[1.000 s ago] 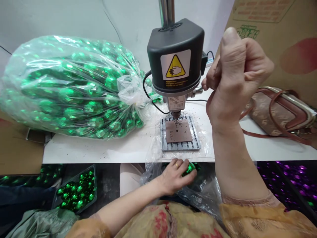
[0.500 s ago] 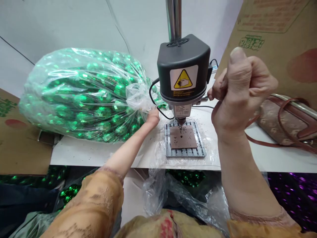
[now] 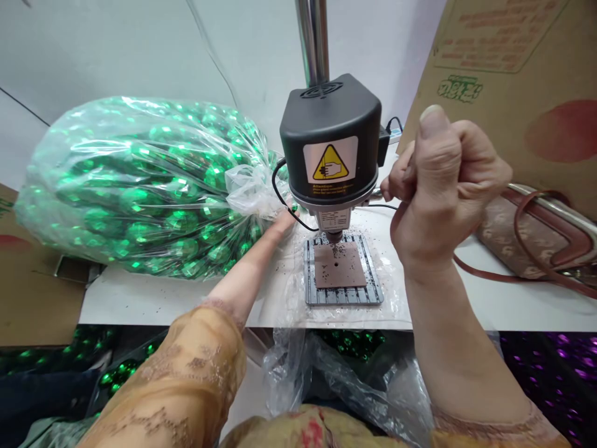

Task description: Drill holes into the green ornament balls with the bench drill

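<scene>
My right hand (image 3: 441, 180) is closed in a fist around the feed handle (image 3: 374, 194) of a small bench drill press (image 3: 331, 140), thumb upward. My left arm stretches forward, and my left hand (image 3: 288, 216) is beside the tied neck of a clear plastic bag (image 3: 140, 186) filled with shiny green faceted balls. A bit of green shows at its fingertips, but most of its fingers are hidden. Under the drill chuck (image 3: 334, 236), a brown square plate (image 3: 340, 266) with a dark hole lies on the slotted metal base (image 3: 344, 298), sprinkled with dark shavings.
A cardboard box (image 3: 504, 87) and a patterned handbag (image 3: 508, 233) with brown straps are at the right of the white table (image 3: 517, 308). Another carton (image 3: 37, 286) is at the left. Below the edge are clear plastic film (image 3: 364, 379), green balls (image 3: 352, 343) and purple shiny pieces (image 3: 559, 367).
My left hand has gone from a green ball below the table edge, forward and left to the bag's neck. My right hand keeps its hold on the handle. The view has shifted slightly.
</scene>
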The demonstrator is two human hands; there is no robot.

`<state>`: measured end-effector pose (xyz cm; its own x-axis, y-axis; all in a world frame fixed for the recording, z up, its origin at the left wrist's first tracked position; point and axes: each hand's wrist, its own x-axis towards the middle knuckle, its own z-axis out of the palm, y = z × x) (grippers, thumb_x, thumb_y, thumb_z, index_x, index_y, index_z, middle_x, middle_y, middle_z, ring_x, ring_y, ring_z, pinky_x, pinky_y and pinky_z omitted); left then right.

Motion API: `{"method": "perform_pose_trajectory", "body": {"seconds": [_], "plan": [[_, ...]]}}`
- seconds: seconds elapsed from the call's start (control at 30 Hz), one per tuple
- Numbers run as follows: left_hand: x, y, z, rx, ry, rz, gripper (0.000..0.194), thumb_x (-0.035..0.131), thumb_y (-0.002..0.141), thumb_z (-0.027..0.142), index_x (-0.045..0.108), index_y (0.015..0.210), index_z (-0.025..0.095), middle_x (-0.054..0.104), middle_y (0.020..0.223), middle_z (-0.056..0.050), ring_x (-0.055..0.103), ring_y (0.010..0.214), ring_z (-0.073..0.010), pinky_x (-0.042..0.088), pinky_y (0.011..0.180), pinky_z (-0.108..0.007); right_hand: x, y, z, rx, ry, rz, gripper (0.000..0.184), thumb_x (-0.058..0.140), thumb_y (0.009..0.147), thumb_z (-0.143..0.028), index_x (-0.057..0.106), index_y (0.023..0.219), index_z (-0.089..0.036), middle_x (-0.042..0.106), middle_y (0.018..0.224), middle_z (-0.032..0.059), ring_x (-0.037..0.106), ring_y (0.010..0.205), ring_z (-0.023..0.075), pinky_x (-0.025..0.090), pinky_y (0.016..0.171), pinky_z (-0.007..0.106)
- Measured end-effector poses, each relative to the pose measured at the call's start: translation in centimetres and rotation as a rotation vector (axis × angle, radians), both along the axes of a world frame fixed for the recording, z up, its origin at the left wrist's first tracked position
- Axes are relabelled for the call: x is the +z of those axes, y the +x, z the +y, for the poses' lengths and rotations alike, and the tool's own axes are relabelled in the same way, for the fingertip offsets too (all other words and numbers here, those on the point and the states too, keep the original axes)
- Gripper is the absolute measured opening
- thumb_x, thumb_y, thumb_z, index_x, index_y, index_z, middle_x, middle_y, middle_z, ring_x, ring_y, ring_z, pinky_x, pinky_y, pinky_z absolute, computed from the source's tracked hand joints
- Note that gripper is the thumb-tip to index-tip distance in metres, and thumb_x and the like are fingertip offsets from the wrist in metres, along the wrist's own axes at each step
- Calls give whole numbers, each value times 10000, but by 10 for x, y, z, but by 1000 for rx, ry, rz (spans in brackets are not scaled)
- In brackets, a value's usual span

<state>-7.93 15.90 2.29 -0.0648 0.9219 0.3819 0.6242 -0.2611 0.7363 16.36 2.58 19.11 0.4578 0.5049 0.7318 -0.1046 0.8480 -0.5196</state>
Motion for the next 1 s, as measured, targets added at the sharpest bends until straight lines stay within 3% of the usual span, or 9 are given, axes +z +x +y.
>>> {"method": "perform_pose_trajectory", "body": {"seconds": [0.1,0.2,0.3,0.37,0.5,0.6,0.83,1.0], "plan": [[-5,-1,-41,33,-27,43,231,777,768,189,629,939,142,681,1008,-129,608,1093,-324,444,1096,-530,-1,1,0,27,18,11,468,629,912,-399,357,587,-201,323,484,-66,321,426,30,258,449,252],[-14,1,-100,29,17,8,397,734,798,244,581,1160,185,647,1102,-92,624,1059,-254,491,1032,-429,-2,1,0,47,31,24,463,625,913,-401,363,591,-197,330,490,-72,324,425,20,249,448,238],[-19,11,-154,-65,54,-152,515,783,777,330,545,1214,200,635,1133,-79,636,1033,-219,510,963,-360,-2,0,0,72,22,30,457,606,924,-397,364,594,-194,345,504,-73,330,434,14,264,462,226],[-18,21,-174,-162,15,-268,511,777,809,406,571,1234,210,638,1187,-86,638,1076,-223,507,971,-351,-2,0,1,87,17,32,458,605,923,-407,361,598,-196,349,508,-75,331,437,16,273,466,227],[-11,43,-179,-273,-134,-400,492,663,918,536,594,1297,229,638,1286,-96,610,1196,-239,491,1023,-361,-3,1,2,105,16,44,464,625,908,-427,354,601,-209,332,498,-83,314,421,25,257,441,244],[-9,53,-170,-254,-186,-409,502,688,898,565,586,1243,215,671,1169,-79,634,1063,-210,516,926,-329,-3,2,1,109,6,38,459,618,915,-420,346,606,-216,335,494,-83,309,417,29,250,434,254],[-1,64,-165,-273,-216,-207,501,716,874,547,663,1219,188,708,1038,-61,603,825,-172,477,716,-282,-5,3,1,62,-48,-33,499,577,926,-504,294,632,-216,296,535,-69,297,463,22,282,479,245],[3,73,-164,-253,-203,-135,464,717,874,500,661,1224,201,695,978,-38,571,756,-150,439,658,-269,-5,2,1,91,-7,0,468,586,929,-446,318,627,-209,311,523,-80,316,443,6,273,473,220]]}}
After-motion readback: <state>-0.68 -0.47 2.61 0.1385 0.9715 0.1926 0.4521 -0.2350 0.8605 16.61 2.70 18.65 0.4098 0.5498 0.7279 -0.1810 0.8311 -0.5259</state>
